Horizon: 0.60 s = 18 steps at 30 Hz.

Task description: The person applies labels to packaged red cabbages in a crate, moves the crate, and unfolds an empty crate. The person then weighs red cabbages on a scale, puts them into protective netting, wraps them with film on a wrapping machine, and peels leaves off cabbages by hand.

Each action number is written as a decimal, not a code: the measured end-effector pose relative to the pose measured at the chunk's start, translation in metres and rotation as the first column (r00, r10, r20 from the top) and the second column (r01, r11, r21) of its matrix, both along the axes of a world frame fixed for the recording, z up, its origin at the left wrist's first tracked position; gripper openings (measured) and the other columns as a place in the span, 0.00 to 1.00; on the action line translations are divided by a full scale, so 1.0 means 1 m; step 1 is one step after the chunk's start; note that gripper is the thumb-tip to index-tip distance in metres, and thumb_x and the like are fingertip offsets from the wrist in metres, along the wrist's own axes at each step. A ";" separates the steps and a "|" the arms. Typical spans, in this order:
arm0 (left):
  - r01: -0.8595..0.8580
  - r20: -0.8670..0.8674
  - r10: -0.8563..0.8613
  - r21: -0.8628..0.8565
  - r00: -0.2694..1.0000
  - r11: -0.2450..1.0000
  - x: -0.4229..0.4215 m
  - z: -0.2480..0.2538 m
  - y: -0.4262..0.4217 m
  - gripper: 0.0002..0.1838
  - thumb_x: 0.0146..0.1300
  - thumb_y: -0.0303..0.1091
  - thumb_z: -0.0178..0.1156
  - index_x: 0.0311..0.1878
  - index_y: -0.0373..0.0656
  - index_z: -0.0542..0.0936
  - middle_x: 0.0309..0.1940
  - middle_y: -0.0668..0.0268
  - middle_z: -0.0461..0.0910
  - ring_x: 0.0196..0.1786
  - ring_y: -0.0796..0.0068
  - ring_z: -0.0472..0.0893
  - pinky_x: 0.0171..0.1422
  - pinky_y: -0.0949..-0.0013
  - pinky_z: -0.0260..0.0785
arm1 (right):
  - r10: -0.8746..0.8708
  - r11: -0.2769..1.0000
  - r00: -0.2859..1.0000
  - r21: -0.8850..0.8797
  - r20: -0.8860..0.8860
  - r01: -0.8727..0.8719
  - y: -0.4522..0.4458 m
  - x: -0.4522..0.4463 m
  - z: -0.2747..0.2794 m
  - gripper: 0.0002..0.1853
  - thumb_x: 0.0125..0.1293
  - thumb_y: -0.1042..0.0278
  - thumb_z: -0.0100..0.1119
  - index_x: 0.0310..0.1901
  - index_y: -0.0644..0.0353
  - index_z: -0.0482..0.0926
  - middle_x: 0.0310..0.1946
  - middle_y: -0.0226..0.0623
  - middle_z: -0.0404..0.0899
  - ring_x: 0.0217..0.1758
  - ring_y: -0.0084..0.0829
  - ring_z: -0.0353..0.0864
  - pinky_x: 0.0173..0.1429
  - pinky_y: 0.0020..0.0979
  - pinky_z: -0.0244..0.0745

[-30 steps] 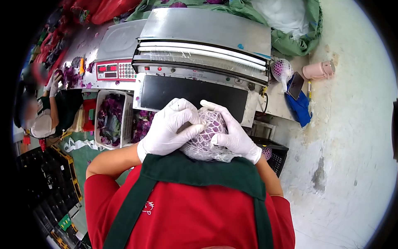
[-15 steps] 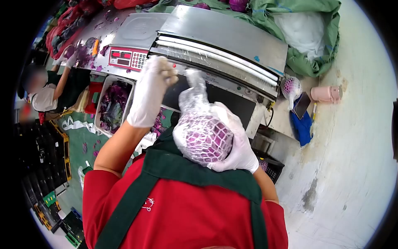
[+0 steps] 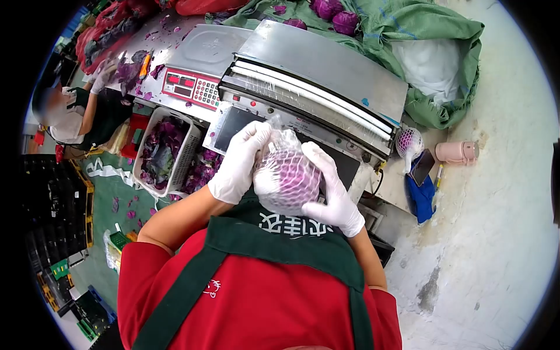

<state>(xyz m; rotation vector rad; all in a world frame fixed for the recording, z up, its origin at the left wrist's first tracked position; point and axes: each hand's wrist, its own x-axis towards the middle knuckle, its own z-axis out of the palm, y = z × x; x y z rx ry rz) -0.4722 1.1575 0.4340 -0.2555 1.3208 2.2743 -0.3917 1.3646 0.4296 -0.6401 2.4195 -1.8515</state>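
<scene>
A purple cabbage (image 3: 294, 175) in white foam netting, wrapped in clear plastic film, is held in front of my chest. My right hand (image 3: 335, 192), in a white glove, curves round its right side, thumb low and fingers high. At the upper left, the gloved fingers of my left hand (image 3: 240, 160) are closed on the gathered film (image 3: 281, 131) above the cabbage. Just beyond both hands stands the film-wrapping machine (image 3: 315, 87), with its white rollers and dark plate.
A scale with a red keypad (image 3: 191, 87) sits left of the machine. Below it is a white basket (image 3: 189, 143) of cabbage leaves. On the right are another netted cabbage (image 3: 409, 142), a pink bottle (image 3: 457, 153) and a green sack (image 3: 437, 105). A co-worker (image 3: 73, 114) handles leaves at far left.
My left hand has come down from above the machine's front to the cabbage and taken hold of the film. The twisted film tail, upright before, is now bunched close to the cabbage.
</scene>
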 end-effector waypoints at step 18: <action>0.060 -0.113 -0.087 -0.223 0.990 0.973 0.036 0.019 0.023 0.13 0.73 0.40 0.51 0.41 0.40 0.77 0.35 0.73 0.79 0.34 0.89 0.73 0.38 0.80 0.66 | -0.417 0.635 0.738 0.410 -0.530 0.654 -0.056 0.000 -0.010 0.08 0.54 0.72 0.64 0.29 0.57 0.73 0.29 0.40 0.71 0.30 0.39 0.75 0.30 0.36 0.74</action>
